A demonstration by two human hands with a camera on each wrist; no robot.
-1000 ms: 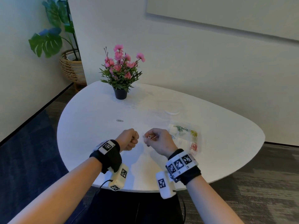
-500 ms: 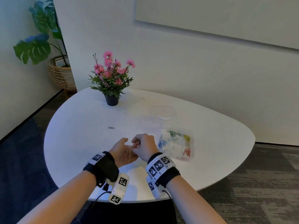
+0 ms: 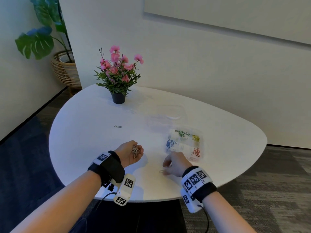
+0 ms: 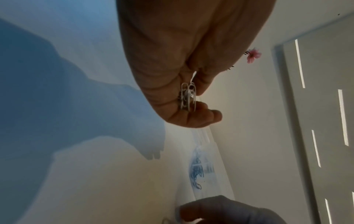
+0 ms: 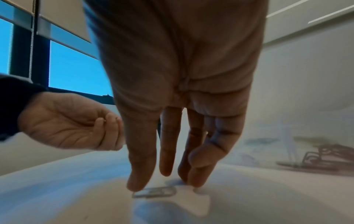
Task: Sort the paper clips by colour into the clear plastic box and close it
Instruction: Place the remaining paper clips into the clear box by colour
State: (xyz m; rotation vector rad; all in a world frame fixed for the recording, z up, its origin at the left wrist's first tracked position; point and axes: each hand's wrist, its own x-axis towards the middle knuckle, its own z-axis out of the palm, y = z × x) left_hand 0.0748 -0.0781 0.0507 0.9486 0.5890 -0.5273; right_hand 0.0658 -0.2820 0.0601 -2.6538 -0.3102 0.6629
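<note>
My left hand (image 3: 136, 149) lies palm up on the white table (image 3: 87, 132), its fingers curled round a bunch of silver paper clips (image 3: 135, 150); the left wrist view shows those silver clips (image 4: 188, 97) wedged in the left hand (image 4: 193, 104). My right hand (image 3: 165, 167) points its straight fingers down at a single silver clip (image 3: 161, 171) lying on the table. In the right wrist view the right hand's thumb tip (image 5: 137, 184) touches that clip (image 5: 156, 192). The clear plastic box (image 3: 185, 145) stands open just beyond, holding green (image 3: 181, 133), yellow (image 3: 195, 138), blue (image 3: 170, 143) and red clips (image 3: 196, 152).
Another lone clip (image 3: 117, 126) lies farther out on the left of the table. A potted pink flower (image 3: 118, 81) stands at the back. A faint clear plastic piece (image 3: 170, 112) lies behind the box. The table's front edge is close to my wrists.
My right hand has left the left palm and moved right and down to the clip on the table. The left hand has turned palm up, showing the silver clips.
</note>
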